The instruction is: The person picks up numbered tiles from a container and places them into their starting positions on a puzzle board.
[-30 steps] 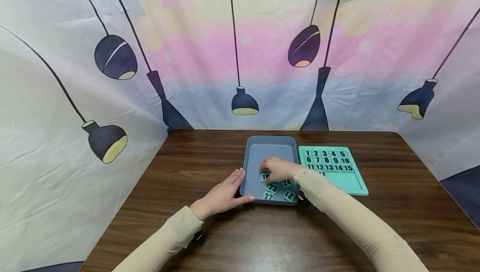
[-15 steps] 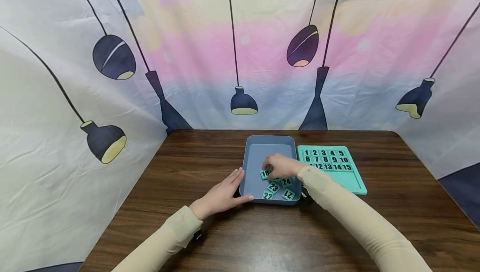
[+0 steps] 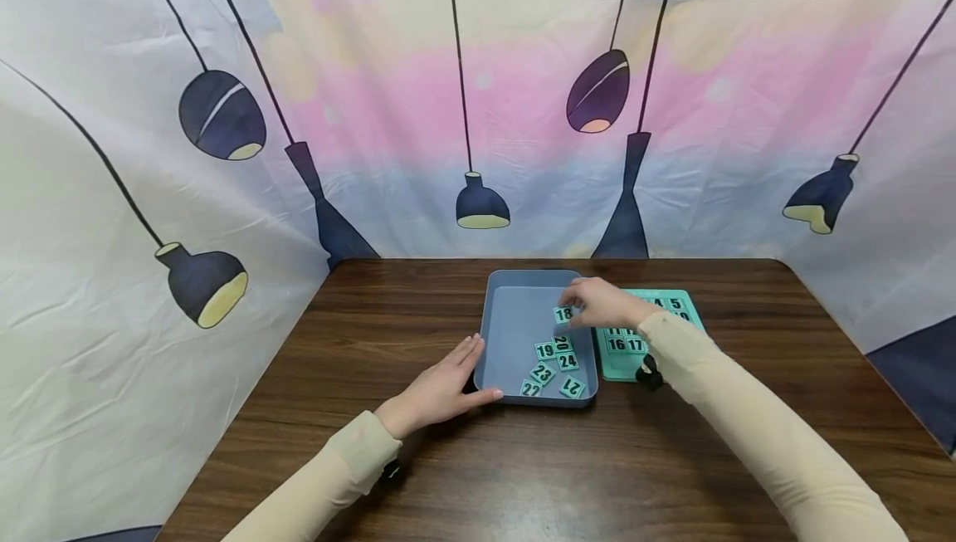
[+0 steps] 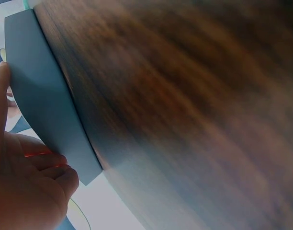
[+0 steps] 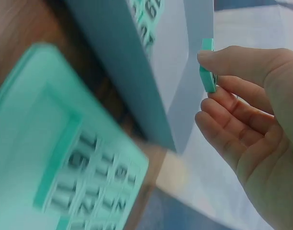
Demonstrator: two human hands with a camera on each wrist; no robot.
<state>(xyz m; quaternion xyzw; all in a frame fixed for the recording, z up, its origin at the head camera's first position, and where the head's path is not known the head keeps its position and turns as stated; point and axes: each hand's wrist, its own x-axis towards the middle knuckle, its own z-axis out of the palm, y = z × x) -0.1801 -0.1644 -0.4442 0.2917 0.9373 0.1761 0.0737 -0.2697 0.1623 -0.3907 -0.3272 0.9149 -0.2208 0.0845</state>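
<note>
My right hand [image 3: 605, 303] pinches a green number tile marked 18 [image 3: 563, 314] between thumb and fingers, raised above the right side of the blue-grey tray [image 3: 504, 318]. The right wrist view shows this tile [image 5: 207, 67] edge-on at the thumb tip. My left hand [image 3: 436, 388] rests against the tray's near left corner with fingers straight; in the left wrist view its fingers lie along the tray's outer wall [image 4: 46, 91]. Loose tiles such as 19 [image 3: 546, 351], 24 [image 3: 568, 361] and 23 [image 3: 542, 373] lie in the tray's near half.
Right beside the tray lies a green number board [image 3: 616, 368], its rows filled through 16 and 17 [image 3: 635, 344]; my right hand and sleeve cover part of it. Both stand on a dark wooden table [image 3: 403, 310]. A curtain printed with lamps [image 3: 482, 202] hangs behind.
My right hand has picked up the 18 tile from among the loose ones and moved it up and to the right. The 19 and 20 tiles have come into view. My left hand stays put.
</note>
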